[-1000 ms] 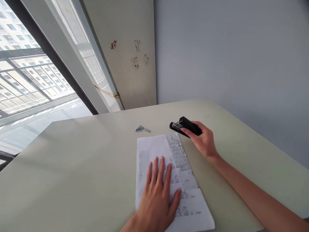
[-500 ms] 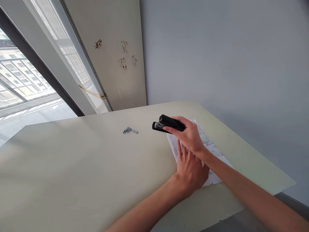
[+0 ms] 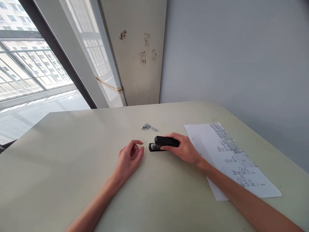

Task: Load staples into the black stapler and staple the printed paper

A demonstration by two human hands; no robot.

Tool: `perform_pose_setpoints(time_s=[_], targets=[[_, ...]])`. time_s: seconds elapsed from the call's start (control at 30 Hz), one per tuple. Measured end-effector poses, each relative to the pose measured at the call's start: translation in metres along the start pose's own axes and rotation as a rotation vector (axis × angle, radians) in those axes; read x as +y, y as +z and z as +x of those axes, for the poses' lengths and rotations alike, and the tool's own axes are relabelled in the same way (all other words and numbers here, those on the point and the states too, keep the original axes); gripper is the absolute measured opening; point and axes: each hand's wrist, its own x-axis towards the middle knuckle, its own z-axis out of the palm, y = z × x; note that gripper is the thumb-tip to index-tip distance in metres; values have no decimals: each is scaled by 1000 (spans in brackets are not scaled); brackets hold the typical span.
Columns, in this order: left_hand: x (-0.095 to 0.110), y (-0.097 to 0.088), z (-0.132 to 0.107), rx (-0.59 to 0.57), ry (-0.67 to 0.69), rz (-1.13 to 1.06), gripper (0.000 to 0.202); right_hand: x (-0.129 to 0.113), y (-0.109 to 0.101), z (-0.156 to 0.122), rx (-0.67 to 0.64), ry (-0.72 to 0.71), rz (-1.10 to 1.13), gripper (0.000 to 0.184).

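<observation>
At the far left, a large window [image 3: 26, 64] is letting in daylight and is showing pale building fronts outside. A dark frame bar [image 3: 60, 54] is slanting along its right side. Next to that, a beige panel [image 3: 137, 64] is standing in the corner of the room and is bearing several brown marks on its upper part.

You are working at a pale greenish tabletop [image 3: 72, 145], which is spanning the whole lower part of the view. Its surface is showing plain and matt, with a few tiny specks.

Your left hand [image 3: 129, 158] is resting on the tabletop left of centre. It is loosely curled, with the fingertips bending toward the thumb, and it is gripping nothing. Beyond it and slightly to the right, a small cluster of grey staple strips [image 3: 148, 127] is lying loose on the tabletop, apart from both hands.

The black stapler [image 3: 164, 143] is lying on the tabletop near the centre, just right of your left hand and nearer to you than the staple strips. Its metal nose is pointing left. Your right hand [image 3: 184, 149] is closing around its rear half, with the fingers wrapping over the top.

Further right, a white printed sheet [image 3: 229, 154] is lying flat on the tabletop, and your right forearm is crossing over its near left edge. A plain grey wall [image 3: 229, 58] is filling the right side of the room behind the tabletop.
</observation>
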Motion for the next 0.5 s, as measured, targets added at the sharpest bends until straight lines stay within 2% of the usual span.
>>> perform_pose_setpoints(time_s=[0.1, 0.2, 0.37, 0.5], targets=[[-3, 4, 0, -118, 66, 72, 37, 4, 5, -4, -47, -23, -51, 32], [-6, 8, -1, -200, 191, 150, 35, 9, 6, -7, -64, -56, -105, 31], [-11, 10, -2, -205, 237, 164, 30, 9, 2, -11, -62, 37, -1, 34], [-11, 10, -1, -194, 235, 162, 29, 5, 0, -14, 13, 109, 90, 38]])
